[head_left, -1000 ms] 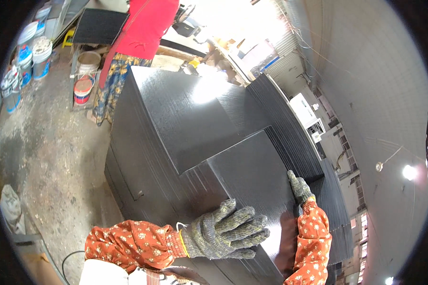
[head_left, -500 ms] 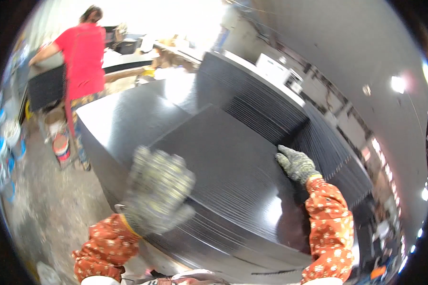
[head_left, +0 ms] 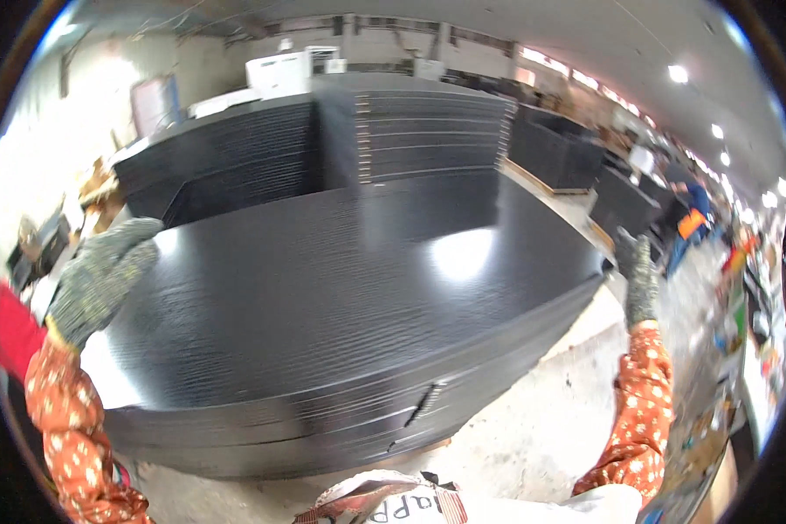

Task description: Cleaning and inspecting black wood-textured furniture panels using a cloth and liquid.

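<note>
Panels [head_left: 349, 297] — black, stacked, between gloved hands [head_left: 100, 284] [head_left: 640, 278]

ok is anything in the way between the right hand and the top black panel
Nothing visible stands between the right hand and the top black panel: its gloved fingers are right beside the panel's right-hand corner, though whether they touch it I can't tell.

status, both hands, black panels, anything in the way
Gray-gloved left hand at left edge of glossy black panel stack, right hand by right corner; contact unclear. Panels flat. Taller black stacks behind.
</note>
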`<state>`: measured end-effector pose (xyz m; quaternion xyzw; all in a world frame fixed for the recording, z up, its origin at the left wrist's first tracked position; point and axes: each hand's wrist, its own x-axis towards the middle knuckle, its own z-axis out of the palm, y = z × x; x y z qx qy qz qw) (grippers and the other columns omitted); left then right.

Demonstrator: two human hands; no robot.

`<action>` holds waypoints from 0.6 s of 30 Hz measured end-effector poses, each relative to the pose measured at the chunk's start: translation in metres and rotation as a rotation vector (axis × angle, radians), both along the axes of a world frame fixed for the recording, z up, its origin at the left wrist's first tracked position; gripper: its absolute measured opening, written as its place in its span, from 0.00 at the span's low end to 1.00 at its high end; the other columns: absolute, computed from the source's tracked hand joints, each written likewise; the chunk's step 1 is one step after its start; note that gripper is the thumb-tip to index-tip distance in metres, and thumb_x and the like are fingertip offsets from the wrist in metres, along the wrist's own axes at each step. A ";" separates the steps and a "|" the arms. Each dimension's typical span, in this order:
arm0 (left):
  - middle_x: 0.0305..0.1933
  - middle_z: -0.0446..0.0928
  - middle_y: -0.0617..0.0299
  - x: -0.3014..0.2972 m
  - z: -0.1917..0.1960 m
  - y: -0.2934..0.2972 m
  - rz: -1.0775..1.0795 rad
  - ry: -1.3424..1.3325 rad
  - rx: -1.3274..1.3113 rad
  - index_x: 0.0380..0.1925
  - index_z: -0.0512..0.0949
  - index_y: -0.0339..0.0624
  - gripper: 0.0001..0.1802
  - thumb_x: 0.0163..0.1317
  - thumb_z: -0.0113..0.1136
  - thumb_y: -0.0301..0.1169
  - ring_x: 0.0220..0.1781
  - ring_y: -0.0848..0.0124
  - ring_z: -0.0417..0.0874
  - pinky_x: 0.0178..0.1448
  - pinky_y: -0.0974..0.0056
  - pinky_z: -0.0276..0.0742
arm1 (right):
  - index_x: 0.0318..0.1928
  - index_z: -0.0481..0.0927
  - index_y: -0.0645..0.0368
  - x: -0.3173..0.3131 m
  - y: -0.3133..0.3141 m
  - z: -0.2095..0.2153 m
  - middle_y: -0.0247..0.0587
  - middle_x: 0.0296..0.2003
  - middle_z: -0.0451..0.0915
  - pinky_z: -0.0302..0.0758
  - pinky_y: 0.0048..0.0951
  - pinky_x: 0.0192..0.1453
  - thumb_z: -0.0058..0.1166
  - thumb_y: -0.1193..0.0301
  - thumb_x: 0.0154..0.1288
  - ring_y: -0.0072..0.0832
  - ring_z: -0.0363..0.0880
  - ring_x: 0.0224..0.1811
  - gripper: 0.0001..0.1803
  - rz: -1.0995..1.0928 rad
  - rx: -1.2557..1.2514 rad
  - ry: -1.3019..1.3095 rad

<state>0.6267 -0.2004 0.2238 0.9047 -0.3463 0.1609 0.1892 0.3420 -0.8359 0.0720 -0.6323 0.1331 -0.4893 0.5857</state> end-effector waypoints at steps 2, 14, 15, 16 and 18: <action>0.51 0.78 0.52 0.057 -0.019 -0.078 -0.227 0.073 0.081 0.49 0.77 0.40 0.17 0.65 0.54 0.37 0.53 0.60 0.78 0.56 0.60 0.74 | 0.59 0.72 0.61 -0.015 0.039 -0.011 0.43 0.56 0.75 0.61 0.32 0.68 0.31 0.60 0.75 0.31 0.71 0.59 0.24 -0.273 -0.262 0.073; 0.53 0.77 0.47 0.137 -0.085 -0.213 0.067 0.156 0.143 0.52 0.76 0.38 0.33 0.64 0.47 0.57 0.58 0.54 0.74 0.63 0.59 0.65 | 0.60 0.69 0.57 0.028 0.064 -0.036 0.48 0.54 0.73 0.70 0.40 0.56 0.42 0.72 0.60 0.41 0.74 0.55 0.25 -0.869 -0.976 0.600; 0.53 0.77 0.48 0.145 -0.087 -0.210 0.009 0.084 0.132 0.51 0.76 0.38 0.33 0.64 0.48 0.57 0.58 0.54 0.75 0.63 0.59 0.65 | 0.59 0.69 0.58 0.029 0.067 -0.032 0.49 0.53 0.74 0.71 0.42 0.54 0.43 0.72 0.59 0.42 0.75 0.53 0.25 -0.874 -0.989 0.618; 0.53 0.77 0.48 0.152 -0.087 -0.207 0.014 0.086 0.144 0.51 0.76 0.38 0.33 0.64 0.48 0.57 0.58 0.54 0.75 0.63 0.59 0.65 | 0.59 0.69 0.59 0.030 0.068 -0.031 0.51 0.52 0.74 0.72 0.43 0.51 0.44 0.72 0.58 0.43 0.76 0.50 0.25 -0.879 -1.006 0.637; 0.52 0.78 0.49 0.156 -0.084 -0.205 0.019 0.083 0.176 0.50 0.77 0.38 0.31 0.64 0.50 0.55 0.58 0.55 0.75 0.63 0.59 0.65 | 0.59 0.70 0.60 0.033 0.066 -0.033 0.51 0.50 0.75 0.73 0.43 0.48 0.45 0.73 0.58 0.43 0.77 0.47 0.25 -0.878 -1.002 0.594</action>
